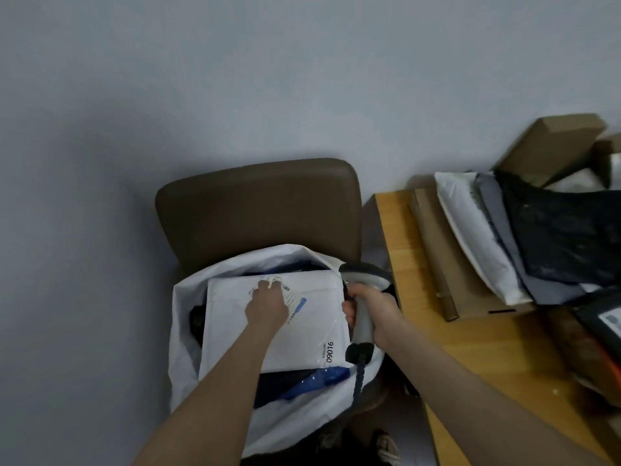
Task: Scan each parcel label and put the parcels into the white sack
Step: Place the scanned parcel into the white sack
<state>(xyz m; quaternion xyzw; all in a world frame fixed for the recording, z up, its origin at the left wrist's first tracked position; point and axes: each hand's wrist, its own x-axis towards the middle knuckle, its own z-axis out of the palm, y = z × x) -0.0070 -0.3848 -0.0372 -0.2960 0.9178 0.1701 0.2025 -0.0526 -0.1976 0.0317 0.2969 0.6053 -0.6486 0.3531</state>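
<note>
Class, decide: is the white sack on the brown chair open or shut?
Open: the white plastic sack gapes, a flat white parcel lying in its mouth.

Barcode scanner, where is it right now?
Head view, centre right: the barcode scanner is gripped in the right hand, between the white padded mailer atop the white sack and the wooden table.

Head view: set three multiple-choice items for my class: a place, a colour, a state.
1. Where does the flat white padded parcel lie? A on the table; B atop the open white plastic sack; C on the floor.
2. What colour is the padded chair back? A brown; B red; C green.
3. What is the right hand doing? A hanging empty; B gripping the grey handheld scanner; C pressing the wall.
Answers: B, sack walls surround it; A, brown upholstery shows; B, fingers wrap its handle.
</note>
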